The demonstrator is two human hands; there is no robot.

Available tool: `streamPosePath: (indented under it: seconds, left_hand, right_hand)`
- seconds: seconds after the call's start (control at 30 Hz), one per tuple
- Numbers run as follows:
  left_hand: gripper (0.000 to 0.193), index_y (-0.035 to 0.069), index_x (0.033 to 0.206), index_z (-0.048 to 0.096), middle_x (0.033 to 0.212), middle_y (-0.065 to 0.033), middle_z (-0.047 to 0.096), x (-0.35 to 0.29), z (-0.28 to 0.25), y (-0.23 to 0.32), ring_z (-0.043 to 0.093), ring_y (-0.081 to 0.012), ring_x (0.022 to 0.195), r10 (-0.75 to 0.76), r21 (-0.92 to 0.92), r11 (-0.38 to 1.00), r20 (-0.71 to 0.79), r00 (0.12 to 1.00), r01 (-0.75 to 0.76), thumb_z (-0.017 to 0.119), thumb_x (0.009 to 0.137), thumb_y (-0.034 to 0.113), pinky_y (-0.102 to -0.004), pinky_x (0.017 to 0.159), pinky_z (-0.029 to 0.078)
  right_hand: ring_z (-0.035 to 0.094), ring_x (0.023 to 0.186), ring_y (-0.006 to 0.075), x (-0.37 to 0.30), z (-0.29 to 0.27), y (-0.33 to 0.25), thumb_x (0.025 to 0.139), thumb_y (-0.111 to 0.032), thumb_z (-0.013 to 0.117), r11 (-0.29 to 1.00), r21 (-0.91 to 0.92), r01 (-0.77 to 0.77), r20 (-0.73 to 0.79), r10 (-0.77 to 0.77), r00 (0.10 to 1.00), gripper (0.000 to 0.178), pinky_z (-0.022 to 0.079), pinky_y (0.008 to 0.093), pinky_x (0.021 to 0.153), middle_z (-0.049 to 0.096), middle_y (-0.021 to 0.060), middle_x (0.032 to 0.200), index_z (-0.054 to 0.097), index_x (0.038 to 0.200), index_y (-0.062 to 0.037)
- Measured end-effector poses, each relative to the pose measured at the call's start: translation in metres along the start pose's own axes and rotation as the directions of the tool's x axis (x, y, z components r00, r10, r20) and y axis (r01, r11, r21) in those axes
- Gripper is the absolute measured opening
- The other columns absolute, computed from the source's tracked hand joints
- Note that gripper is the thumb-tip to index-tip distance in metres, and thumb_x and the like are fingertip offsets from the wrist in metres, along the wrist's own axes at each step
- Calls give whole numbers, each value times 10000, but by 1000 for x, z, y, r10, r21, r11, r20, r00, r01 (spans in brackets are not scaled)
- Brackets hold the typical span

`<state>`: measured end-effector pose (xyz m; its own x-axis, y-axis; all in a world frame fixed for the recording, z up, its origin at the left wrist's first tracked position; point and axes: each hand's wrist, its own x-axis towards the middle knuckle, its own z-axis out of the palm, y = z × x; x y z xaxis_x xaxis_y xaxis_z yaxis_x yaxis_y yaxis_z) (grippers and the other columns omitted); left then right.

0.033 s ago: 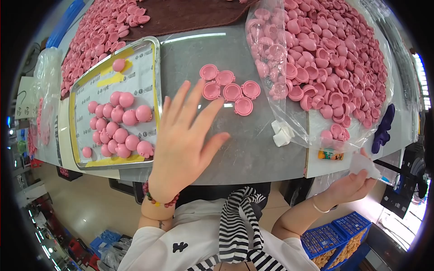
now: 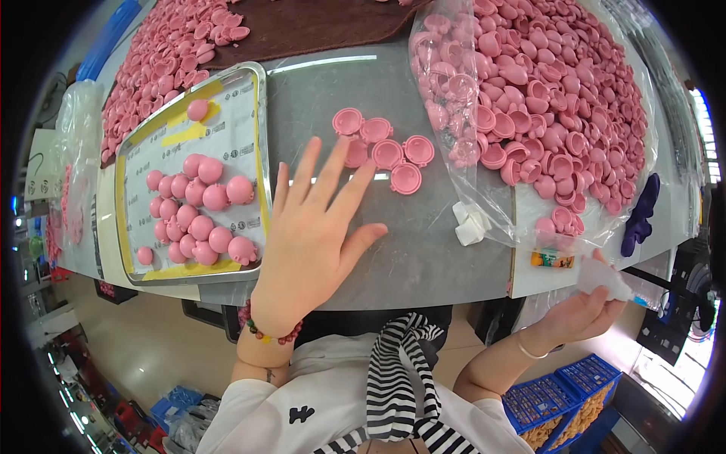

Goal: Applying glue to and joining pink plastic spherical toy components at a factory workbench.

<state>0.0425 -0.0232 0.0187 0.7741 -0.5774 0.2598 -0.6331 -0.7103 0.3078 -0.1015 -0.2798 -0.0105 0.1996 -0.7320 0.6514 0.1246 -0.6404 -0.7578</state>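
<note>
My left hand [image 2: 308,246] is open, its fingers spread, palm down over the grey table [image 2: 446,276]. It holds nothing. Beyond its fingertips lies a small cluster of round pink plastic shell halves [image 2: 387,154], hollow sides up; a finger partly covers one of them. To its left is a metal tray [image 2: 265,136] lined with printed paper, holding several closed pink balls [image 2: 215,197]. Out at the right, past the table edge, my right hand [image 2: 576,312] pinches a thin, white tissue-like piece [image 2: 601,278] between thumb and fingers.
A large heap of pink shells [image 2: 560,98] fills a clear plastic bag at right; another heap [image 2: 170,60] lies far left by a brown cloth [image 2: 318,26]. A crumpled white wad [image 2: 470,224], a small orange-green tube [image 2: 552,259] and a purple object [image 2: 641,216] lie near the right edge.
My right hand has shifted slightly left with the white tissue-like piece. My left hand has barely moved, a finger now covering more of one shell.
</note>
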Motion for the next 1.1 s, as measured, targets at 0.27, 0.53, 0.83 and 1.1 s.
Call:
streamPosePath:
  seconds: [0.27,0.53,0.83,1.1]
  left_hand:
    - [252,39,884,572,887,-57,592,-11,1,-14,528,-244,812,-19,-194,981,-27,999,13,672,664,109,-328,705,429]
    - [134,28,800,599,778,-68,622,-38,-8,-1,596,-215,655,42,-774,633,35,999,0,635,678,-16,-278,559,467]
    - [253,-16,974,588,1058,-185,574,-50,14,10,613,-227,859,44,-951,307,-12,999,-25,641,727,-1,-292,714,511]
    - [454,-57,1162,421,1173,-233,475,-58,21,8,525,-294,1047,85,-743,-642,177,981,189,607,748,-46,-391,881,455]
  right_hand:
    - [560,622,202,-47,22,-61,773,-303,571,825,290,-486,544,276,793,366,434,250,522,582,178,748,448,925,6]
    - [553,941,247,-74,53,-78,815,-97,492,395,213,-894,930,198,309,288,436,291,769,539,239,1037,417,1059,36]
    - [594,712,200,-83,56,-95,853,-230,496,329,322,-888,873,260,413,363,480,263,556,585,216,885,377,1072,34]
    - [344,623,123,-60,53,-79,741,-392,648,761,486,-430,653,11,757,461,267,214,471,404,38,699,510,955,-8]
